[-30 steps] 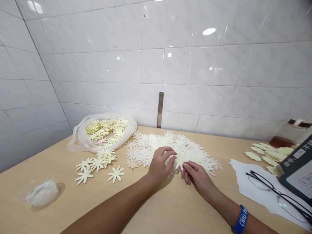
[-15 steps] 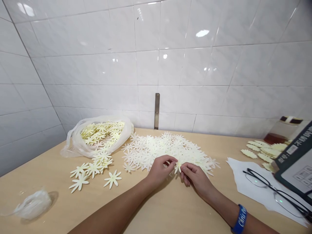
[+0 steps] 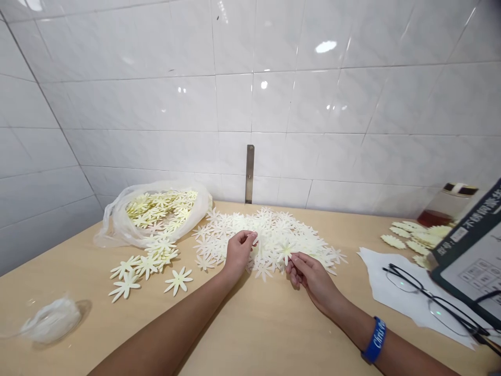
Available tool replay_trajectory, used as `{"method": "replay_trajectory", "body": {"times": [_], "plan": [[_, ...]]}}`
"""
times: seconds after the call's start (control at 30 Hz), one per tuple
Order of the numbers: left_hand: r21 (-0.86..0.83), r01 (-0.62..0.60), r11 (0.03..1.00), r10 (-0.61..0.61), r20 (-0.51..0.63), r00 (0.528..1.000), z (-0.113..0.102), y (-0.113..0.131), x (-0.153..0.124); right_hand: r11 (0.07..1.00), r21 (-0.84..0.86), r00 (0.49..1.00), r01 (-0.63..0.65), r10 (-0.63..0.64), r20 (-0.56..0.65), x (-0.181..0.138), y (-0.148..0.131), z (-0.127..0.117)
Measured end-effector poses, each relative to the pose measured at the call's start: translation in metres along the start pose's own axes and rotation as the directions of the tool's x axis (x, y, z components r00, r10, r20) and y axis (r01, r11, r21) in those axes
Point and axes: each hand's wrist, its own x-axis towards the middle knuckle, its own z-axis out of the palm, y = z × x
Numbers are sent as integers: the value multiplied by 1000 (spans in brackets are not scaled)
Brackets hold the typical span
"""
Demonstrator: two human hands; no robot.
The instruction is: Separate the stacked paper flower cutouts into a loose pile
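Observation:
My right hand pinches one petal of a pale yellow flower cut-out between thumb and fingertips. Behind and beneath it spreads a heap of white flower cut-outs. Over the near edge of this heap is my left hand, thumb and index finger pressed together; against the white heap I cannot make out what they hold. To the left of that hand, a single yellowish flower lies flat on the table, beside several more like it spilling from a clear plastic bag.
A crumpled plastic bag lies at the front left of the wooden table. At right are eyeglasses on white paper, a dark-edged box, scalloped cut-outs and a jar of reddish liquid. Tiled wall behind.
My left hand has moved left and slightly back, away from my right hand. The yellow flower now stays in my right fingers alone. The whole view has shifted slightly.

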Motion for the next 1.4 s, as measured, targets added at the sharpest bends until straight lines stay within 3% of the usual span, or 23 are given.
{"method": "replay_trajectory", "body": {"times": [0.1, 0.2, 0.33, 0.43, 0.53, 0.6, 0.77, 0.87, 1.23, 1.3, 1.4], "plan": [[196, -88, 977, 103, -68, 992, -3, 4, -2, 1000, -7, 1000, -12, 12, -1, 1, 1, 0], [404, -280, 871, 341, -87, 936, -5, 12, -7, 1000, 0, 1000, -21, 21, 2, 2, 3, 0], [498, -485, 719, 507, 103, 856, -3, 15, -16, 1000, 0, 1000, -16, 16, -8, 2, 4, 0], [451, -627, 635, 575, 266, 774, 3, 15, -26, 1000, 20, 1000, -14, 14, -9, 4, 6, -1], [313, -719, 621, 566, 456, 687, 9, 16, -35, 999, 36, 1000, -23, 23, -4, 5, 9, -2], [257, -709, 657, 508, 543, 668, 13, 17, -40, 999, 29, 1000, -24, 24, 19, 6, 11, -3], [247, -562, 790, 363, 551, 752, 12, 19, -36, 997, -36, 987, 70, -64, 146, 1, 6, 2], [221, -496, 840, 321, 534, 782, 9, 18, -30, 998, -38, 983, 56, -48, 175, -2, 1, 5], [119, -331, 936, 209, 567, 797, 14, 23, -37, 999, 5, 999, -35, 35, 27, 1, 5, 1], [121, -284, 951, 176, 542, 822, 16, 25, -38, 999, -6, 999, -42, 42, 7, 2, 4, 3], [117, -158, 981, 92, 437, 895, 17, 24, -35, 1000, -18, 1000, -12, 12, 28, 1, 1, 5]]}}
